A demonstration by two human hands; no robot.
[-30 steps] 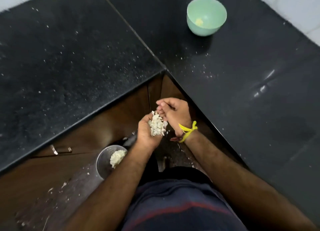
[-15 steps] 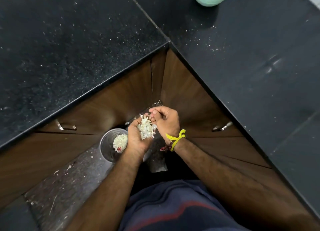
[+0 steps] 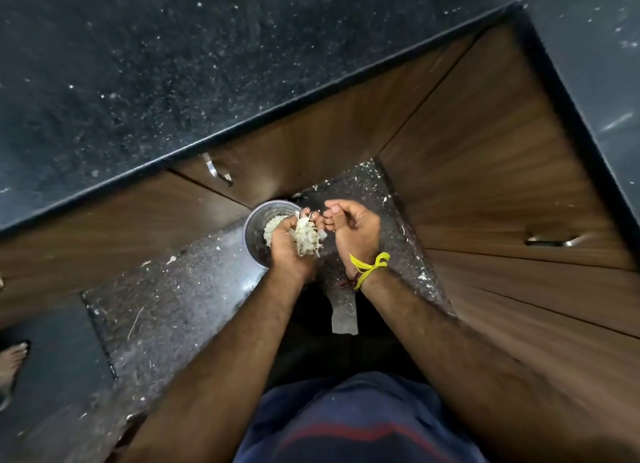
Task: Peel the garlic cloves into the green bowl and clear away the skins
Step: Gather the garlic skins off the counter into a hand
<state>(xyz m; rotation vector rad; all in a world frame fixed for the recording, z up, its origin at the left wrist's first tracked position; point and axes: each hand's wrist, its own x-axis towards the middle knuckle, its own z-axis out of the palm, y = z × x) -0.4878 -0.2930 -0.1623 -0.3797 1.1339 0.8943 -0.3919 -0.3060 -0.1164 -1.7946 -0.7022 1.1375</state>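
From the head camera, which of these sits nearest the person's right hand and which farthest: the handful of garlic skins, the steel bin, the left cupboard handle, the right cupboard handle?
Measured from the right hand:
1. Garlic skins, just to its left, held in the left hand.
2. Steel bin, on the floor, further left, behind that hand.
3 and 4. Left cupboard handle, up and left, and right cupboard handle, far right: too close to call.

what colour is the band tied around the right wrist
Bright yellow; the wrist band shows clearly in the head view, below the right hand.
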